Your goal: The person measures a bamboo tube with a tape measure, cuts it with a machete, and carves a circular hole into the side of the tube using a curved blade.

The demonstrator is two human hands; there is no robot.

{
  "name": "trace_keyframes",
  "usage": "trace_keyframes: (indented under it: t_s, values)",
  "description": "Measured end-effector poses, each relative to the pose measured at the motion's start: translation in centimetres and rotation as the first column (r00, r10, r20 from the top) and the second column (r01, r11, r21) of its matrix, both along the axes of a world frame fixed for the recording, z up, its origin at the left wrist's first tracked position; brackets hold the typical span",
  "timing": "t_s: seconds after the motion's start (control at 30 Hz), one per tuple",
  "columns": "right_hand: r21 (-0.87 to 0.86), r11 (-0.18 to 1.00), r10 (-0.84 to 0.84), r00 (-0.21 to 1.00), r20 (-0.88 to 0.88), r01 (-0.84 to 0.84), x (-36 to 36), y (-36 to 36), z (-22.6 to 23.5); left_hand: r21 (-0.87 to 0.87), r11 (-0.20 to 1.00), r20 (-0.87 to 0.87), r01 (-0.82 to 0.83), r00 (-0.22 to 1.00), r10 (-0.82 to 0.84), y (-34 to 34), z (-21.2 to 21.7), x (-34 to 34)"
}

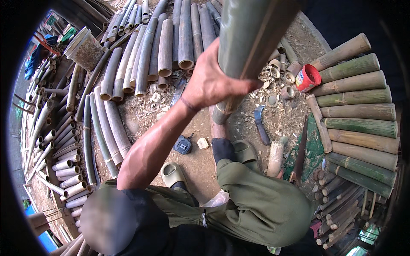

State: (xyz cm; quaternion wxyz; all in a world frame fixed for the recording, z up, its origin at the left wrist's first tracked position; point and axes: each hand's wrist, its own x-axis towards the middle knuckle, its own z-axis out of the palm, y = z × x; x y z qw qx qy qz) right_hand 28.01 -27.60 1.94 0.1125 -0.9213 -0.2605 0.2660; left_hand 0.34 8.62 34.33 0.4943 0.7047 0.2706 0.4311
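The fingers of my left hand [209, 81] are hidden behind the bamboo tube [252, 45], which the top edge cuts off; a blurred disc [108, 222] sits lower left.

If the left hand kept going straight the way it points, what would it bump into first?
The thick bamboo tube: the left hand already has its grip on it, so it lies directly in line. What comes beyond is unclear, since the tube blocks the view.

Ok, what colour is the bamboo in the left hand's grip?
The bamboo is greyish green, browner along its right side; best seen in the head view.
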Motion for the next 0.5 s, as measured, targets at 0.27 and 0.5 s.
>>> trace_keyframes:
  t_s: [0.27, 0.5]
  values:
    - [0.009, 0.994, 0.1, 0.957, 0.272, -0.106, -3.0, 2.0, 1.9, 0.1, 0.99, 0.059, -0.102, 0.994, 0.097, 0.0, 0.6, -3.4]
    - [0.186, 0.842, 0.457, 0.853, 0.253, -0.506, -2.7, 19.7, 0.1, 0.296, 0.84, -0.158, -0.455, 0.844, 0.513, 13.8, 0.2, -16.1]
